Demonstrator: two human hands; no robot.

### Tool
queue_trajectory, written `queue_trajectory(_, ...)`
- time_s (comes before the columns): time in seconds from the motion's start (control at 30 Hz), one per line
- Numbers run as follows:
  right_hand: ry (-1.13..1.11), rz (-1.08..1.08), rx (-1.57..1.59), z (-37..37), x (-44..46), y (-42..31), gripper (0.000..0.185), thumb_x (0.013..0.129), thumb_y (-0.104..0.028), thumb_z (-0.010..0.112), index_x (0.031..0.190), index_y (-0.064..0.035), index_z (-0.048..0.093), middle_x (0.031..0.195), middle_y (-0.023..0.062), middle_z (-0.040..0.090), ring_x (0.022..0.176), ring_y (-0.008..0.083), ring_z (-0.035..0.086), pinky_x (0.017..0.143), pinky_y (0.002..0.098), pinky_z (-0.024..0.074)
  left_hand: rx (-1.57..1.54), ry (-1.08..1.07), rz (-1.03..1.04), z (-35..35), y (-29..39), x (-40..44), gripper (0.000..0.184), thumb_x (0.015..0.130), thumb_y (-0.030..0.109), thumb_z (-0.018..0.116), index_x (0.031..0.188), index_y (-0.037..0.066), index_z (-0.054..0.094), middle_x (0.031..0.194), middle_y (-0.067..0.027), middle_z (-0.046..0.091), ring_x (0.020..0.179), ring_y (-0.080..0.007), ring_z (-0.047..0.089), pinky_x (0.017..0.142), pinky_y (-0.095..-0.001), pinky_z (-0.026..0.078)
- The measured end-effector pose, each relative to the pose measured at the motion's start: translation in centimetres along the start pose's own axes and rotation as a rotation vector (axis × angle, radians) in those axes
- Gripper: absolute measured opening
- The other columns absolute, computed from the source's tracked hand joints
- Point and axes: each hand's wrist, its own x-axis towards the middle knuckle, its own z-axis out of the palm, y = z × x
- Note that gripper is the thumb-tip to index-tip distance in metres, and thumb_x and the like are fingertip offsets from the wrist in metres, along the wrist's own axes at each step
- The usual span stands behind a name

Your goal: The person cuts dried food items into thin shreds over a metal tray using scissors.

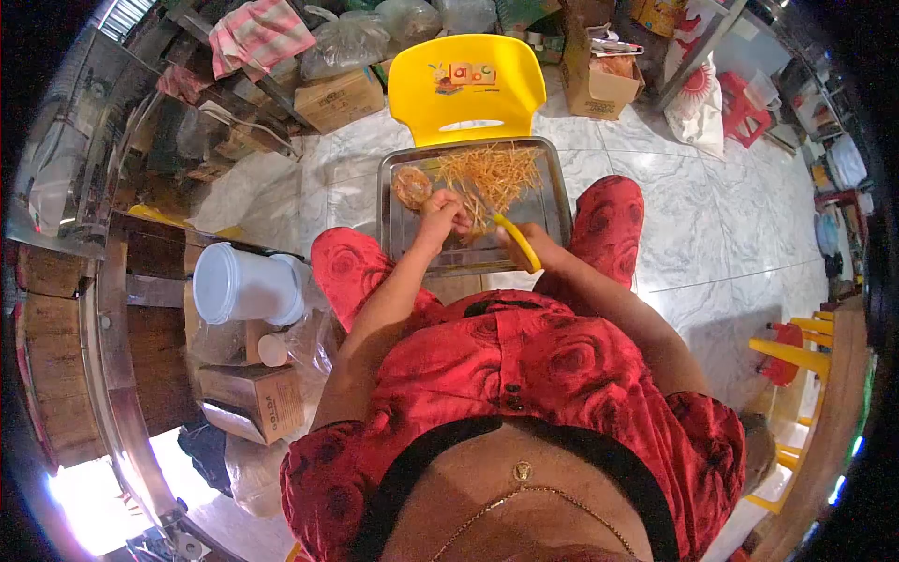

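Pinching thin tan strands, the fingers of the left hand are drawn together in the head view; the right hand grips yellow-handled scissors beside them. Bare metal shows along the right of the metal tray, which holds a strand heap toward its far edge and a round brown item at left.

Veined tile floor, yellow chair, pink checked cloth at upper left, bags beyond a box, white bucket at left, red stool at upper right, bright light at lower left
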Motion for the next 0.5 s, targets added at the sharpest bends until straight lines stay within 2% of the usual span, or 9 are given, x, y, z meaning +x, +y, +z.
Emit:
queue_trajectory(0.03, -0.003, 0.005, 0.002, -0.3, 0.3, 0.3, 0.042, 0.082, -0.046, 0.053, 0.079, -0.0042, 0.056, 0.051, -0.0022, 0.044, 0.039, 0.0099, 0.044, 0.036, 0.0234, 0.0356, 0.102, 0.044, 0.031, 0.0, 0.2, -0.1, 0.008, 0.084, 0.013, 0.047, 0.084, 0.005, 0.049, 0.066, -0.0041, 0.054, 0.055, -0.0132, 0.056, 0.044, -0.025, 0.046)
queue_trajectory(0.1, 0.109, 0.214, 0.345, -1.0, 0.9, 0.8, 0.045, 0.081, -0.052, 0.052, 0.081, -0.0067, 0.053, 0.055, -0.0005, 0.047, 0.041, 0.0118, 0.045, 0.037, 0.0254, 0.0364, 0.204, 0.09, 0.047, -0.5, -0.2, -0.1, 0.007, 0.083, 0.011, 0.049, 0.084, 0.004, 0.05, 0.066, -0.0038, 0.054, 0.054, -0.0124, 0.056, 0.044, -0.0245, 0.045)
queue_trajectory(0.13, 0.135, 0.157, 0.304, -1.6, 1.1, 1.2, 0.052, 0.077, -0.06, 0.051, 0.084, -0.0079, 0.052, 0.061, 0.0023, 0.049, 0.046, 0.0143, 0.048, 0.039, 0.0281, 0.0383, 0.244, 0.134, 0.016, -1.0, -0.5, 0.3, 0.006, 0.081, 0.01, 0.051, 0.082, 0.004, 0.052, 0.066, -0.0037, 0.055, 0.054, -0.0117, 0.055, 0.043, -0.0241, 0.044)
queue_trajectory(0.17, 0.137, 0.163, 0.306, -2.2, 1.3, 1.5, 0.052, 0.077, -0.06, 0.051, 0.084, -0.0079, 0.052, 0.061, 0.0023, 0.049, 0.046, 0.0143, 0.048, 0.039, 0.0281, 0.0383, 0.285, 0.177, -0.013, -1.4, -0.8, 0.7, 0.005, 0.08, 0.008, 0.053, 0.08, 0.004, 0.053, 0.067, -0.0035, 0.055, 0.053, -0.011, 0.054, 0.042, -0.0237, 0.043)
queue_trajectory(0.27, 0.271, 0.286, 0.493, -2.5, 1.2, 0.4, 0.062, 0.07, -0.068, 0.051, 0.084, -0.0074, 0.051, 0.066, 0.0036, 0.05, 0.052, 0.0158, 0.05, 0.042, 0.0296, 0.0401, 0.419, 0.253, 0.046, -2.2, -1.2, 1.4, 0.008, 0.076, 0.01, 0.057, 0.074, 0.003, 0.054, 0.062, -0.0047, 0.055, 0.052, -0.012, 0.054, 0.041, -0.0254, 0.041)
queue_trajectory(0.37, 0.261, 0.366, 0.397, -2.8, 1.2, 0.5, 0.062, 0.07, -0.067, 0.052, 0.084, -0.0072, 0.05, 0.067, 0.0045, 0.049, 0.05, 0.0158, 0.049, 0.041, 0.0299, 0.0396, 0.561, 0.29, 0.071, -3.0, -1.7, 1.6, 0.01, 0.071, 0.01, 0.06, 0.077, 0.002, 0.056, 0.057, -0.0066, 0.055, 0.052, -0.0145, 0.056, 0.043, -0.0284, 0.042)
queue_trajectory(0.4, 0.262, 0.37, 0.398, -3.1, 1.6, 1.4, 0.062, 0.07, -0.067, 0.052, 0.084, -0.0072, 0.05, 0.067, 0.0045, 0.049, 0.05, 0.0158, 0.049, 0.041, 0.0299, 0.0396, 0.744, 0.242, 0.104, -3.6, -2.5, 2.0, 0.011, 0.07, 0.01, 0.06, 0.078, 0.002, 0.057, 0.058, -0.0074, 0.056, 0.052, -0.0152, 0.056, 0.043, -0.0292, 0.043)
queue_trajectory(0.43, 0.172, 0.36, 0.384, -3.3, 2.0, 2.6, 0.061, 0.07, -0.067, 0.053, 0.084, -0.0074, 0.05, 0.068, 0.005, 0.049, 0.05, 0.016, 0.048, 0.04, 0.03, 0.0395, 0.927, 0.193, 0.137, -3.7, -2.6, 2.0, 0.013, 0.069, 0.009, 0.061, 0.079, 0.001, 0.058, 0.058, -0.0082, 0.057, 0.052, -0.016, 0.057, 0.044, -0.0301, 0.043)
queue_trajectory(0.5, 0.083, 0.35, 0.373, -3.3, 2.2, 3.5, 0.06, 0.07, -0.066, 0.054, 0.085, -0.0076, 0.05, 0.069, 0.0056, 0.049, 0.049, 0.0161, 0.048, 0.039, 0.03, 0.0393, 1.002, 0.138, 0.07, -3.0, -2.9, 1.6, 0.017, 0.069, 0.01, 0.062, 0.083, 0.001, 0.058, 0.059, -0.0087, 0.057, 0.053, -0.0165, 0.057, 0.045, -0.0297, 0.044)
